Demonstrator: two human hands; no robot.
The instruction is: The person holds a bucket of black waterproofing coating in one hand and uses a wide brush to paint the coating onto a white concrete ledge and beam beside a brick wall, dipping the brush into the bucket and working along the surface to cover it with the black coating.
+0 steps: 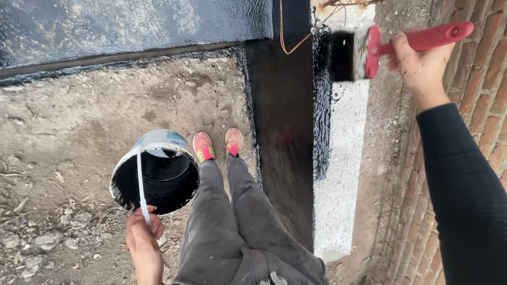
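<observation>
Fingers point(402, 50) of the right hand point(420, 66) grip a red-handled brush point(369, 50).
Left hand point(141, 240) clasps the black-coated bucket point(155, 171) by its white handle point(141, 184).

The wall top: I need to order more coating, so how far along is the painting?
Done: the wall face and the top's inner strip are black. In hand: the right hand holds the brush over the top; the left hand carries the bucket. Left: the white strip.
</observation>
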